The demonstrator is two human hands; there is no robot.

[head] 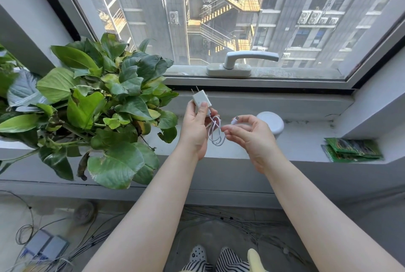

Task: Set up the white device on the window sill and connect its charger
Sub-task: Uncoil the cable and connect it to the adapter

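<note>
Left hand (195,127), frame centre: grip closed on white charger plug (201,101), prongs up, thumb across its face. White cable (215,132) loops down between the hands. Right hand (252,134): fingertips pinch the cable's small connector (235,120), blurred. White device (272,123) sits on window sill (306,140) behind the right hand, partly hidden. Potted plant (98,105) left; green packets (352,150) right.

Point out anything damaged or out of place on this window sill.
The potted plant has yellowed, brown-edged leaves. The sill's back edge looks cracked and grimy. The green packets lie askew at the right.
</note>
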